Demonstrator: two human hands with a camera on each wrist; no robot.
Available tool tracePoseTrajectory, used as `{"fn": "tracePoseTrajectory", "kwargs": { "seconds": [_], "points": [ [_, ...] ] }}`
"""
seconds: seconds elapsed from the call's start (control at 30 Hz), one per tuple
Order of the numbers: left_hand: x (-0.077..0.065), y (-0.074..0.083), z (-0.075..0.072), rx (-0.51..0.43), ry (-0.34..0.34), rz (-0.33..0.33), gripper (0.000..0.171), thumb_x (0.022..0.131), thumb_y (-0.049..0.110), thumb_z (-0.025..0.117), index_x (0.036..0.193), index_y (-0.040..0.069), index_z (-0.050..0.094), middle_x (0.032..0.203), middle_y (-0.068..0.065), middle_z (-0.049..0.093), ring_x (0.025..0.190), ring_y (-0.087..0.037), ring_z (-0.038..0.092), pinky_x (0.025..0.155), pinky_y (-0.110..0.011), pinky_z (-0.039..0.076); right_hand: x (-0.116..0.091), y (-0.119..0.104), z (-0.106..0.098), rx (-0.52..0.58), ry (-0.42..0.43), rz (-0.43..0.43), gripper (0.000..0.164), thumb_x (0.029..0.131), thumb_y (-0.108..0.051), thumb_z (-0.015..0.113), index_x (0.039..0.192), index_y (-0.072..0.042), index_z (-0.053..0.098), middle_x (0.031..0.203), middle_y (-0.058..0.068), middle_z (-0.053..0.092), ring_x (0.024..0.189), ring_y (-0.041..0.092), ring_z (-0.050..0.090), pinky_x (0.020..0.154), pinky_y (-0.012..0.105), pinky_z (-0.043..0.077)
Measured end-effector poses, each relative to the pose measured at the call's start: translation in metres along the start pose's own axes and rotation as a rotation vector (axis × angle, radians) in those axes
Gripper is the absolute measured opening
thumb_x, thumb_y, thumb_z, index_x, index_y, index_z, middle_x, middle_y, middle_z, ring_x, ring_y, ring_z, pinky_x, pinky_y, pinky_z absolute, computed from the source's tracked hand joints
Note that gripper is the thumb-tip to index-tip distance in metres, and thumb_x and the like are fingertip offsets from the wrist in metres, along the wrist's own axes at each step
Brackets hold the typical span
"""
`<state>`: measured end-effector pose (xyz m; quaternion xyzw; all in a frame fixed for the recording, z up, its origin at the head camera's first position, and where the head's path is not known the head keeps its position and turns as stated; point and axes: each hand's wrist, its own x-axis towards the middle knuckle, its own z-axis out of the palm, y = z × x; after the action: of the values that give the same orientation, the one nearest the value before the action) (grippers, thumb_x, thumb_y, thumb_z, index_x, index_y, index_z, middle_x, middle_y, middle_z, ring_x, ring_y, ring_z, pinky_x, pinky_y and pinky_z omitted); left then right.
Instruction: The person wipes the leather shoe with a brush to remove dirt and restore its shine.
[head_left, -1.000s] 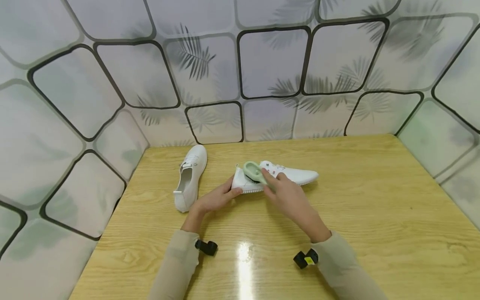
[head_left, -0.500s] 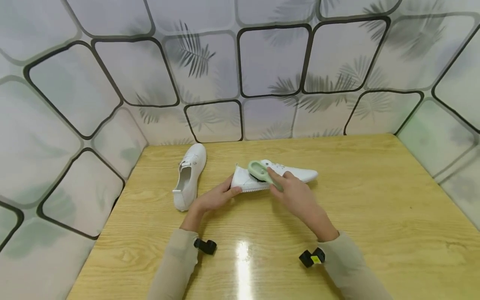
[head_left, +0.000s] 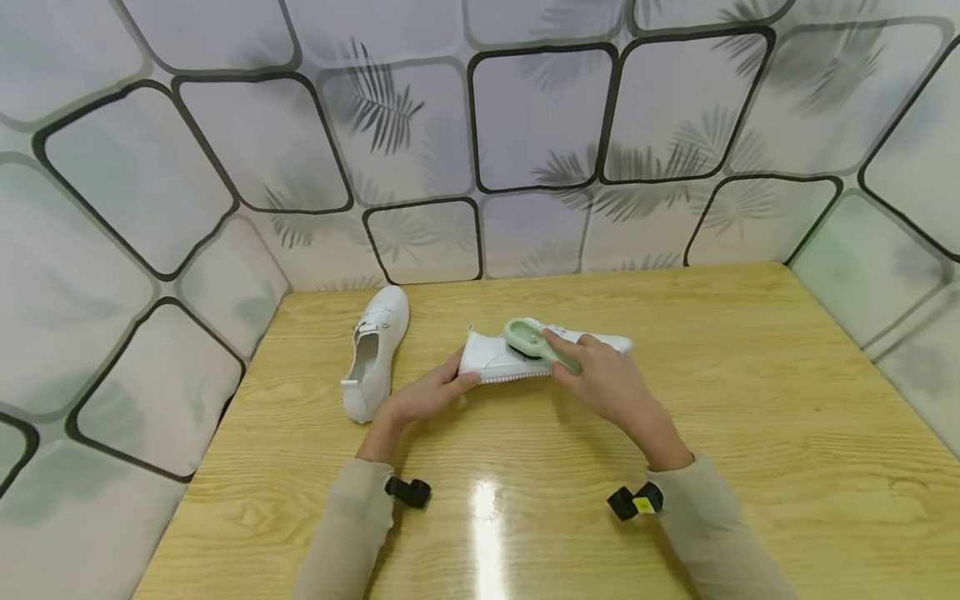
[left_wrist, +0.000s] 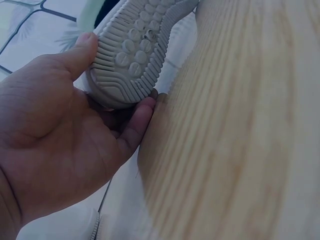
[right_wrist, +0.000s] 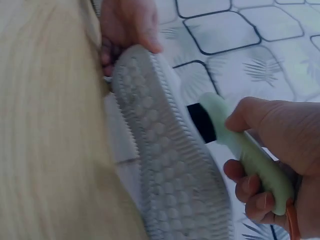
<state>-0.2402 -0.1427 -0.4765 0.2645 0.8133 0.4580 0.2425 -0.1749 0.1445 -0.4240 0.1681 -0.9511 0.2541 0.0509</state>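
A white shoe (head_left: 491,358) lies tilted on its side, toe to the right, its studded sole (right_wrist: 165,165) facing the person. At its heel, my left hand (head_left: 431,392) grips the shoe, thumb on the sole edge in the left wrist view and fingers behind and beneath. My right hand (head_left: 611,383) holds a light green brush (head_left: 528,340) by its handle, forefinger or thumb along its back. Dark bristles (right_wrist: 201,122) touch or nearly touch the shoe's upper side. The right hand covers part of the toe half in the head view.
A second white shoe (head_left: 378,350) stands upright to the left of the left hand, opening up. Both rest on a wood-grain table (head_left: 750,400). A patterned wall covering (head_left: 540,117) rises behind and at both sides.
The right hand has slid the brush rightward along the shoe, from near the heel towards the middle. The left hand keeps its hold on the heel.
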Motion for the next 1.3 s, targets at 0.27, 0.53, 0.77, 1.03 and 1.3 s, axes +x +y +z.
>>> {"fn": "tracePoseTrajectory", "kwargs": {
  "seconds": [0.27, 0.53, 0.77, 1.03, 1.3],
  "points": [
    [0.001, 0.002, 0.0, -0.002, 0.003, 0.009, 0.075, 0.106, 0.041, 0.043, 0.16, 0.011, -0.001, 0.166, -0.008, 0.008, 0.151, -0.021, 0.009, 0.121, -0.043, 0.013, -0.003, 0.006, -0.008, 0.07, -0.049, -0.092, 0.049, 0.095, -0.019, 0.065, 0.143, -0.019, 0.055, 0.08, 0.002, 0.053, 0.061, 0.012, 0.037, 0.055, 0.027, 0.036],
    [0.001, -0.001, 0.0, -0.018, 0.008, 0.02, 0.073, 0.107, 0.037, 0.041, 0.159, 0.012, -0.002, 0.166, -0.009, 0.006, 0.151, -0.022, 0.007, 0.121, -0.044, 0.012, 0.002, 0.017, -0.007, 0.0, -0.037, -0.05, 0.054, 0.1, -0.025, 0.06, 0.151, -0.018, 0.044, 0.114, 0.02, 0.062, 0.066, 0.016, 0.049, 0.057, 0.031, 0.041],
    [0.002, -0.001, -0.001, -0.006, 0.008, 0.016, 0.075, 0.106, 0.042, 0.04, 0.159, 0.012, -0.003, 0.166, -0.008, 0.005, 0.151, -0.021, 0.007, 0.121, -0.044, 0.012, -0.002, 0.017, -0.014, 0.051, -0.165, -0.127, 0.055, 0.103, -0.02, 0.055, 0.153, -0.009, 0.037, 0.102, 0.011, 0.058, 0.071, 0.014, 0.047, 0.061, 0.031, 0.041],
    [0.001, -0.001, 0.0, -0.022, 0.016, 0.017, 0.073, 0.107, 0.04, 0.04, 0.16, 0.011, -0.002, 0.166, -0.009, 0.007, 0.151, -0.021, 0.008, 0.121, -0.044, 0.013, -0.005, 0.015, -0.013, -0.172, 0.012, -0.123, 0.05, 0.101, -0.015, 0.057, 0.149, -0.006, 0.044, 0.106, 0.02, 0.056, 0.085, 0.029, 0.052, 0.067, 0.041, 0.046],
    [0.0, 0.0, 0.0, -0.011, 0.012, 0.018, 0.073, 0.107, 0.04, 0.039, 0.159, 0.011, -0.002, 0.166, -0.009, 0.006, 0.151, -0.021, 0.007, 0.121, -0.044, 0.013, -0.013, 0.006, -0.018, -0.226, 0.012, -0.137, 0.046, 0.099, -0.003, 0.058, 0.144, -0.002, 0.049, 0.102, 0.018, 0.055, 0.086, 0.03, 0.05, 0.072, 0.043, 0.044]
  ]
}}
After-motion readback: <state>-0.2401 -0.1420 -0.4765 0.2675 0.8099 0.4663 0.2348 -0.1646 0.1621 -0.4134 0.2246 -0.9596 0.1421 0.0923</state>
